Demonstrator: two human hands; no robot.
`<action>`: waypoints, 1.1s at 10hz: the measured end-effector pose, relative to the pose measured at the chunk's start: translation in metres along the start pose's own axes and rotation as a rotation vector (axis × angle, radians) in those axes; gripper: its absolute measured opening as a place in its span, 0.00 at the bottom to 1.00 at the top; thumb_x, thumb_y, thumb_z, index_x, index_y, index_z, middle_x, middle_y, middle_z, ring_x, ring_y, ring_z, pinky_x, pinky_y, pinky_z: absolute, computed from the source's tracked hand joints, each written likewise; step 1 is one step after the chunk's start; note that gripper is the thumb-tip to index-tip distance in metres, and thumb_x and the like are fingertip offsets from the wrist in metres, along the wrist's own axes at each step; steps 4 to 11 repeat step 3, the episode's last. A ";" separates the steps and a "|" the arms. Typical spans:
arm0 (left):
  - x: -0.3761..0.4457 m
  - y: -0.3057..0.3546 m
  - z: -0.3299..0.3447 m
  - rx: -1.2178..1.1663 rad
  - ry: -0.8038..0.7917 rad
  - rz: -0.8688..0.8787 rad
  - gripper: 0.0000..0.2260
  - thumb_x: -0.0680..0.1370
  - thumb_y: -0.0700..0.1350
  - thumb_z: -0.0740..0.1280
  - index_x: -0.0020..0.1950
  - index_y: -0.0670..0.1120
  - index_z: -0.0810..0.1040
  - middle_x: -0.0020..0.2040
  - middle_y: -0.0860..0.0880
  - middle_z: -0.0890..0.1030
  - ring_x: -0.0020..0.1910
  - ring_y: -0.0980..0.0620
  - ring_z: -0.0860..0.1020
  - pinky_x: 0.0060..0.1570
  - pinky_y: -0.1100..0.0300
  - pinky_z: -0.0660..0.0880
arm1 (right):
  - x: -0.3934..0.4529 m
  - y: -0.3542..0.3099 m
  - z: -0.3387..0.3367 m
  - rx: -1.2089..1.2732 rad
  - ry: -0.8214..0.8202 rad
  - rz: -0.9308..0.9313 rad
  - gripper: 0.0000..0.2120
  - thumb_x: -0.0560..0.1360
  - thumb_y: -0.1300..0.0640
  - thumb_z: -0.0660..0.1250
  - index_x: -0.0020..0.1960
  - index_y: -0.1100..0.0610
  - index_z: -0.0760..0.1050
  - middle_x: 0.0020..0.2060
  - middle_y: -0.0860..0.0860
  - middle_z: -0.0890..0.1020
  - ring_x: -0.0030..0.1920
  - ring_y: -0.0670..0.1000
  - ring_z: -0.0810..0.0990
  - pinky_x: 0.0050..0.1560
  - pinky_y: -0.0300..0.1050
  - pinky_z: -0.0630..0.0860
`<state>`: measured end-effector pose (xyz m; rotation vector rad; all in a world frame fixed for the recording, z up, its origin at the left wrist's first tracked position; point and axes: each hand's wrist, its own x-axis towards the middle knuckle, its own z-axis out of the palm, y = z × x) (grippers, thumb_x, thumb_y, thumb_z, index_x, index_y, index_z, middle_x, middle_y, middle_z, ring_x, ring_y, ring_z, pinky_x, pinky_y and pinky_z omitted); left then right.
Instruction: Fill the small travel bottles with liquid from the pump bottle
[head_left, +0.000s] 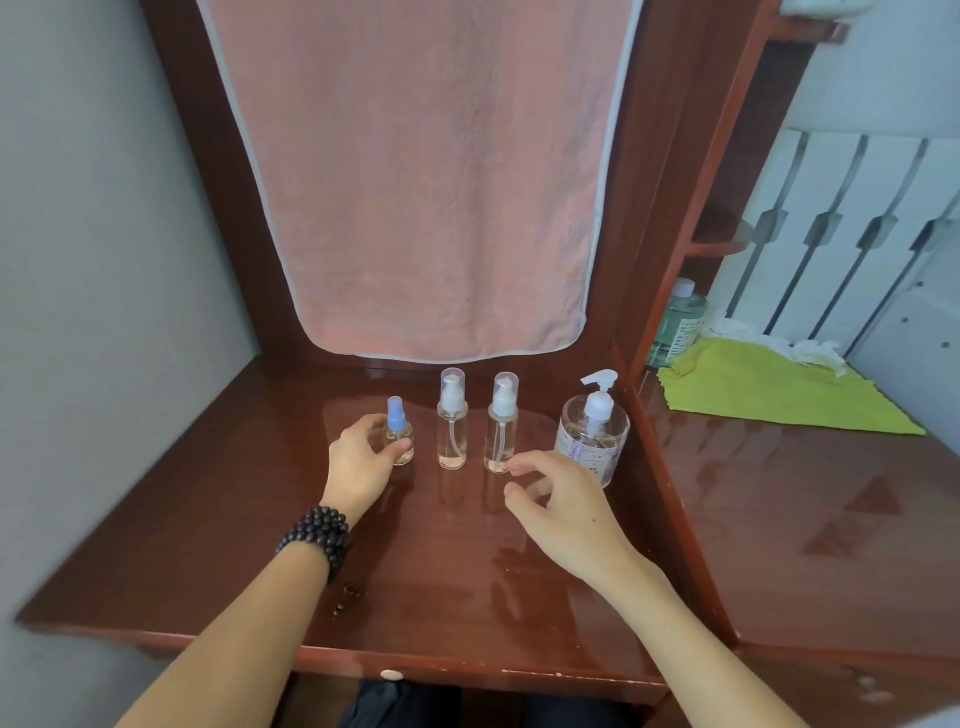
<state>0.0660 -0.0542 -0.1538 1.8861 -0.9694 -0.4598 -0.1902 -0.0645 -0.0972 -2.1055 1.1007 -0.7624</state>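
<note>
Already the left hand (361, 462) pinches the small spray bottle (399, 434); the right hand (558, 501), fingers loose and empty, could topple the capped bottle (501, 423) at its 11 o'clock.

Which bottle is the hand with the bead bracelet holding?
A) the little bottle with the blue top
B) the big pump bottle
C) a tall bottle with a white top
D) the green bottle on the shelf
A: the left hand, bracelet on its wrist, has its fingers round the little bottle with the blue top.
</note>
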 end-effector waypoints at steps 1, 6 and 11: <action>0.000 0.002 0.000 0.011 -0.013 -0.001 0.21 0.76 0.46 0.73 0.67 0.45 0.76 0.60 0.47 0.82 0.61 0.50 0.78 0.64 0.54 0.73 | -0.002 0.001 -0.002 0.005 -0.001 0.018 0.11 0.75 0.55 0.67 0.57 0.49 0.79 0.51 0.40 0.78 0.41 0.39 0.79 0.45 0.26 0.71; -0.001 0.001 -0.008 -0.059 -0.017 -0.005 0.28 0.74 0.41 0.73 0.73 0.48 0.69 0.65 0.50 0.78 0.62 0.52 0.77 0.63 0.55 0.74 | -0.006 0.000 -0.015 0.053 0.034 0.054 0.11 0.75 0.56 0.66 0.57 0.48 0.77 0.52 0.40 0.79 0.41 0.38 0.79 0.45 0.26 0.71; -0.001 0.001 -0.008 -0.059 -0.017 -0.005 0.28 0.74 0.41 0.73 0.73 0.48 0.69 0.65 0.50 0.78 0.62 0.52 0.77 0.63 0.55 0.74 | -0.006 0.000 -0.015 0.053 0.034 0.054 0.11 0.75 0.56 0.66 0.57 0.48 0.77 0.52 0.40 0.79 0.41 0.38 0.79 0.45 0.26 0.71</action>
